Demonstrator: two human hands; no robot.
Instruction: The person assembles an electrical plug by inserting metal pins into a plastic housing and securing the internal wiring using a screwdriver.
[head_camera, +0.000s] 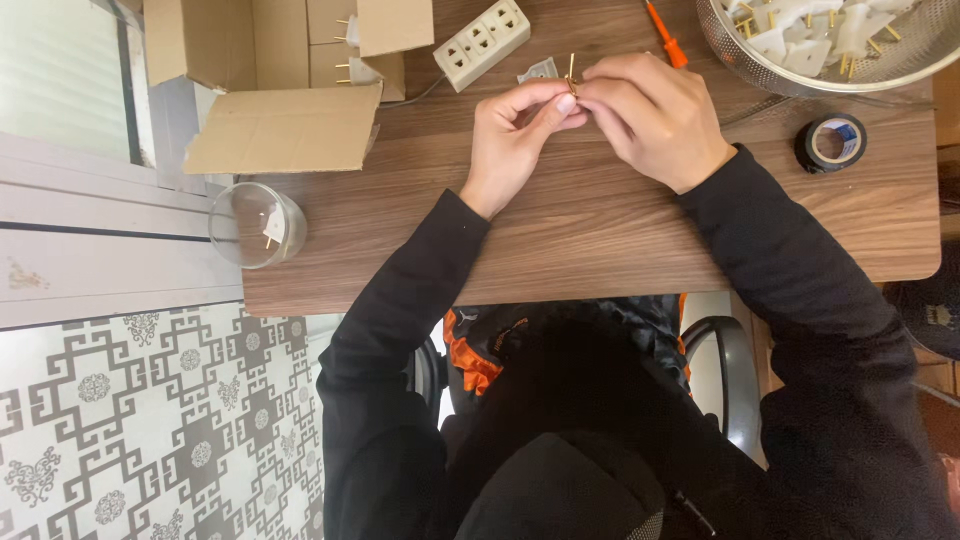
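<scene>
- Where the wooden table (600, 240) meets its left edge, a clear glass cup (256, 225) stands with a small white piece inside, and an open cardboard box (275, 80) lies behind it with more white pieces showing in it.
- Further right, a cream power strip (482, 42) rests near the table's far edge.
- Just right of that, the left hand (510, 140) has thumb and forefinger pressed together on a thin brass pin (571, 70), which stands upright out of the pinch.
- Touching it from the other side, the right hand (650, 115) closes its fingertips on the same pin, so the pin sits right between the two grips, above the table.
- Behind the hands lie a small white plug piece (538, 70) and an orange-handled screwdriver (664, 35).
- At the far right, a metal mesh bowl (740, 50) holds many white plug pieces with brass prongs, and a roll of black tape (831, 142) lies near it.
</scene>
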